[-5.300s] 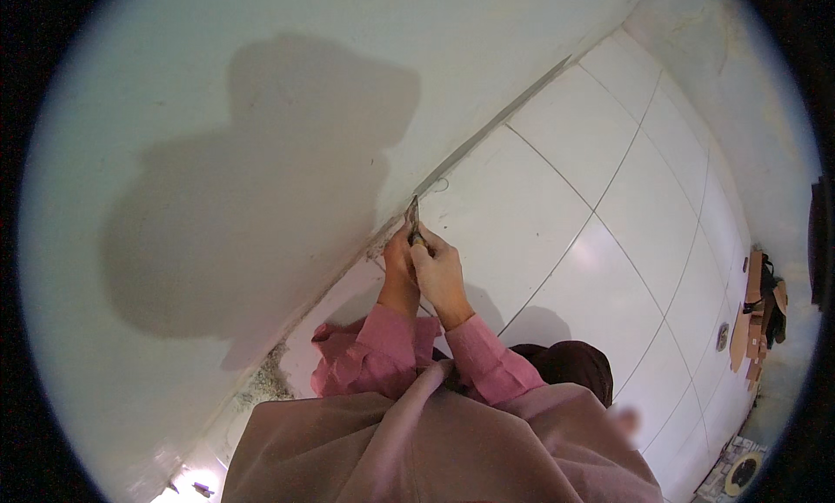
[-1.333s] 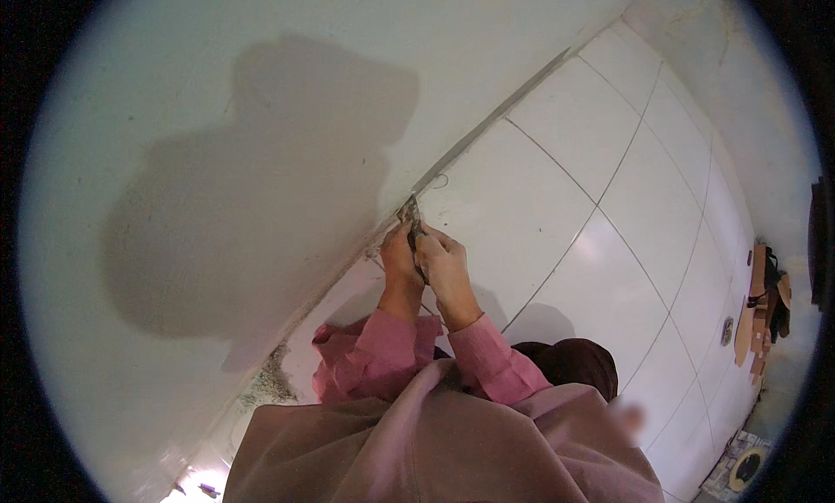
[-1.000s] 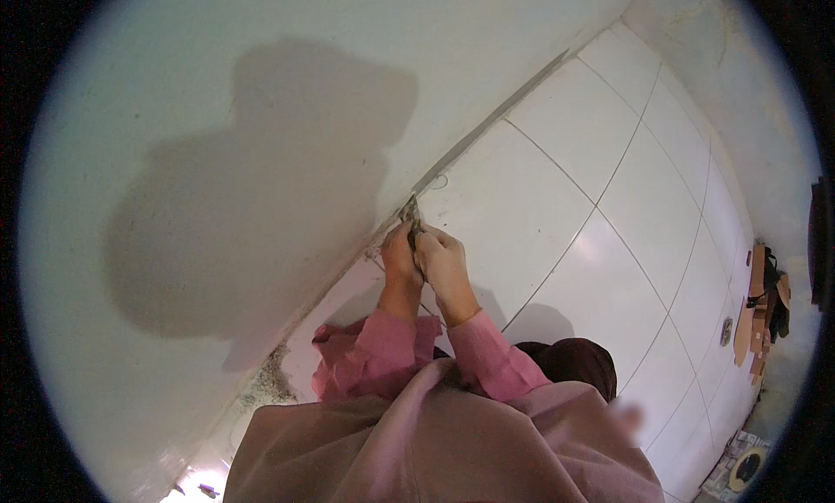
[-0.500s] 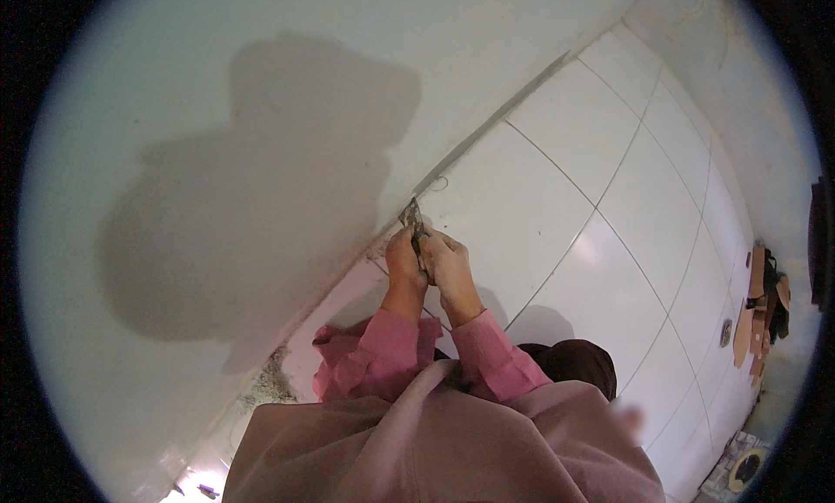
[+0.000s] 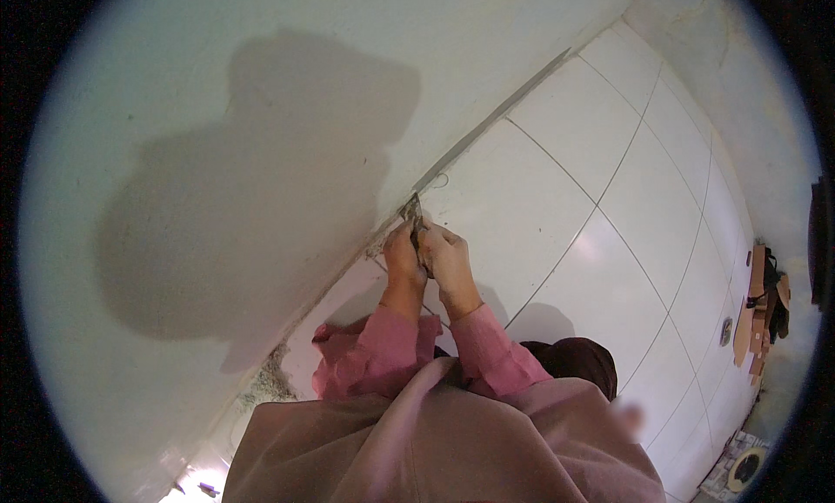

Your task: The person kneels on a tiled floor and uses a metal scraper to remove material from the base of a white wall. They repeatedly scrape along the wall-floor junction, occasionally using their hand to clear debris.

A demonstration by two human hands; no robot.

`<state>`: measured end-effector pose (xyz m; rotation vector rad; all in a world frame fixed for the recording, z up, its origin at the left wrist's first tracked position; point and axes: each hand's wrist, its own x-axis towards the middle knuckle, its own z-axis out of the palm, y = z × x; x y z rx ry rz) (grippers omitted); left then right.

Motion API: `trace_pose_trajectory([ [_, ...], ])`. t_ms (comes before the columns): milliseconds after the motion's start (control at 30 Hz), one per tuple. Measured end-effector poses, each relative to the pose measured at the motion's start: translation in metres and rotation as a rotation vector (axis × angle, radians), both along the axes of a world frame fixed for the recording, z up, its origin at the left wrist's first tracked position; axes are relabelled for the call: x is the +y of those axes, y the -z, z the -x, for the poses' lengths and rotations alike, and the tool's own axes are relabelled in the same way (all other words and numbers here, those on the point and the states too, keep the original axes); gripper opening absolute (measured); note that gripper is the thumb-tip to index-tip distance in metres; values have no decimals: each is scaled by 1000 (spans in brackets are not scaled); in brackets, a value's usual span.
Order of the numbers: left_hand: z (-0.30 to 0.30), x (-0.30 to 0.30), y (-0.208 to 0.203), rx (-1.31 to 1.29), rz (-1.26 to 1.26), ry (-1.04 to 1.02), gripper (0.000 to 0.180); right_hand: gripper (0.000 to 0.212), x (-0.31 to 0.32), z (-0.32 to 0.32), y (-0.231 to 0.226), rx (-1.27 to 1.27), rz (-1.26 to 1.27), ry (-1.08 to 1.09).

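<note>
My left hand [image 5: 404,258] and my right hand [image 5: 448,259] are close together, both closed round the handle of a small trowel [image 5: 411,209] with a dirty, pointed blade. Its tip meets the joint where the pale wall [image 5: 487,59] runs into the white tiled floor [image 5: 557,190]. Most of the handle is hidden by my fingers. Beyond the tip, a grey strip [image 5: 487,124] follows the foot of the wall. Crumbly grit [image 5: 376,244] lies at the joint beside my left hand.
A heap of grit [image 5: 271,381] sits by the wall at lower left, near a bright light [image 5: 196,486]. Flat brown cardboard pieces [image 5: 757,329] lean at the far right wall, and a round-holed object [image 5: 745,470] stands below them. A large shadow [image 5: 252,190] covers the wall.
Both hands and the trowel have shifted very slightly away from me along the joint. The grip stays the same.
</note>
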<state>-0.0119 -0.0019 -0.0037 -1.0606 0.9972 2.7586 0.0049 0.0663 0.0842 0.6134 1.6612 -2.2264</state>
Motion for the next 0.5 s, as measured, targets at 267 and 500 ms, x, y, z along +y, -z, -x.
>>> trace_pose_trajectory([
  [267, -4, 1, -5, 12, 44, -22, 14, 43, 3, -6, -4, 20, 33, 32],
  [500, -3, 0, -10, -28, 35, 30, 15, 44, 1, -4, -3, -27, 43, 38],
])
